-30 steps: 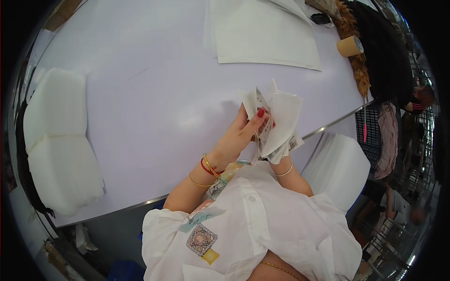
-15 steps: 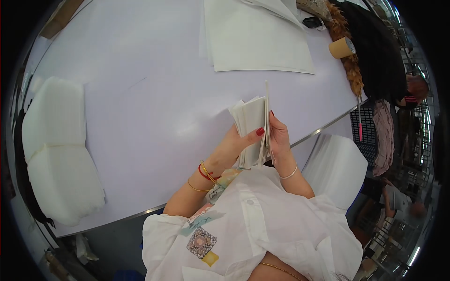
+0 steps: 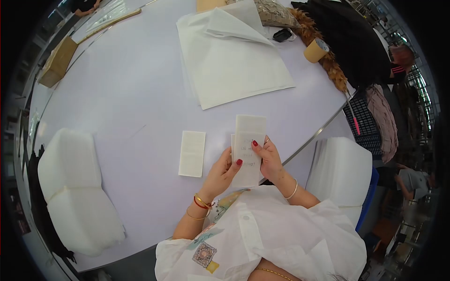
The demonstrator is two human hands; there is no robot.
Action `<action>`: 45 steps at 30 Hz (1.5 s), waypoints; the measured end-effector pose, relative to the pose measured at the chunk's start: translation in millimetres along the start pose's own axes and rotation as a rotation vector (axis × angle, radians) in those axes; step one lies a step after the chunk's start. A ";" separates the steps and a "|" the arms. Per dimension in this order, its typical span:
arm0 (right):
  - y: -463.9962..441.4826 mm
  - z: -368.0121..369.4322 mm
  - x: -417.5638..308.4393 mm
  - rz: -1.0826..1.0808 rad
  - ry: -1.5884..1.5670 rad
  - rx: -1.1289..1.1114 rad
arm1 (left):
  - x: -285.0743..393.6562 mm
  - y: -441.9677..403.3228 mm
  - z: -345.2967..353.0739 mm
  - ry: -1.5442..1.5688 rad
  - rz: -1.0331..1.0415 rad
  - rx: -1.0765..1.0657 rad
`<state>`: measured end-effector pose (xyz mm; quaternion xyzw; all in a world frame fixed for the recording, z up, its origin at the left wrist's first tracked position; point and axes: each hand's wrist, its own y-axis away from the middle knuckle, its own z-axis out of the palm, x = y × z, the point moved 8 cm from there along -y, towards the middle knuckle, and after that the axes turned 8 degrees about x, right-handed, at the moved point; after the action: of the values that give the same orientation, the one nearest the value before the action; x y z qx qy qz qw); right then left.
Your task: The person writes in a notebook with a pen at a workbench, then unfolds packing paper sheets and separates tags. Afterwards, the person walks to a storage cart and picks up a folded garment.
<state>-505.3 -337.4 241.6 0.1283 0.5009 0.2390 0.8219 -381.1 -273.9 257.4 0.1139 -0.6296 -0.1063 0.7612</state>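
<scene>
Both hands hold white paper slips (image 3: 248, 136) upright near the table's front edge. My left hand (image 3: 220, 171) grips their left side, its red-nailed thumb on the front. On the right side, my right hand (image 3: 270, 159) pinches the same slips with its thumb over the face. Faint writing, too small to read, shows on the front slip. A small white stack (image 3: 191, 153) lies flat on the table to the left of my left hand.
Large white sheets (image 3: 229, 65) lie beyond the hands. A tape roll (image 3: 316, 50) sits at the back right by brown feathers (image 3: 333, 72). White foam bundles stand at left (image 3: 79, 192) and right (image 3: 340, 173). Other people are at the right edge and top left.
The small white stack now lies on the table left of the hands. The slips in the hands are squared up, with writing facing up. The view has shifted, showing more of the far table.
</scene>
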 end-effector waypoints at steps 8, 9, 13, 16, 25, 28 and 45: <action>-2.2 -28.1 -56.3 -0.086 0.518 -0.144 | 10.6 -1.9 -1.9 -1.049 0.343 0.098; -3.9 -32.9 -61.1 -0.060 0.649 -0.139 | 4.7 -0.9 5.2 -1.310 0.369 0.086; 2.2 -22.9 -66.9 0.004 0.833 -0.230 | -3.7 11.4 31.8 -1.512 0.546 0.107; 8.9 -10.8 -61.6 0.030 0.869 -0.320 | -11.1 5.4 36.6 -1.482 0.468 -0.001; 25.3 9.4 -75.2 0.110 1.007 -0.350 | -2.0 12.8 48.9 -1.445 0.635 0.088; 28.8 26.3 -59.5 -0.075 1.269 -0.462 | 2.3 15.9 53.6 -1.393 0.710 0.079; 41.1 -33.4 -63.7 0.027 0.653 -0.207 | 14.1 -8.0 10.4 0.090 0.080 0.166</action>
<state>-570.1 -336.5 293.0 -0.0323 0.7090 0.3279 0.6235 -388.9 -286.2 270.0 0.1560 -0.6056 -0.0180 0.7801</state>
